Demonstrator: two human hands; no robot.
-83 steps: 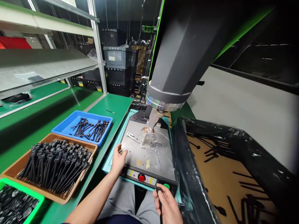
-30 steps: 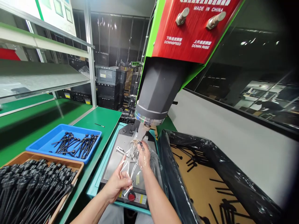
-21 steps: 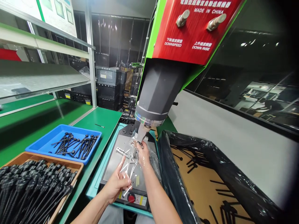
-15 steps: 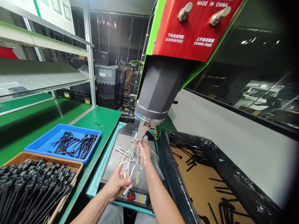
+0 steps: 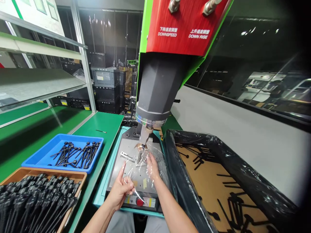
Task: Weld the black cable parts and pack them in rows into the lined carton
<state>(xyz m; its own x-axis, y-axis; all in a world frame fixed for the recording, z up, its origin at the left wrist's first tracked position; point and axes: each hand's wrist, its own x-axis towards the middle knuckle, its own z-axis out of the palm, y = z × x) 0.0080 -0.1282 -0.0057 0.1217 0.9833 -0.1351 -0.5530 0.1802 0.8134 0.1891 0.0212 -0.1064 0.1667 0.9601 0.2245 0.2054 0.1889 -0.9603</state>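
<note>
Clear plastic film [image 5: 157, 161] lies over the right part of the grey machine plate [image 5: 116, 174] and stretches between my hands. Pinched in my left hand [image 5: 121, 187] is an edge of this film, with the index finger pointing up. My right hand [image 5: 152, 166] is under or against the film, its fingers extended beside the metal fixture [image 5: 141, 158]. Above the fixture hangs the metal horn [image 5: 145, 135] of the machine. A slotted metal bracket [image 5: 127, 156] is fixed at the left of the plate.
On the left stand a blue tray [image 5: 36, 158] and a brown tray [image 5: 81, 178], both holding black parts. A black-lined box [image 5: 179, 181] with black parts is at the right. The red machine head [image 5: 179, 38] overhangs the plate.
My right hand has moved down a little, off the horn's tip, and its fingers have straightened. The view has shifted slightly, and the film now spreads wider over the plate.
</note>
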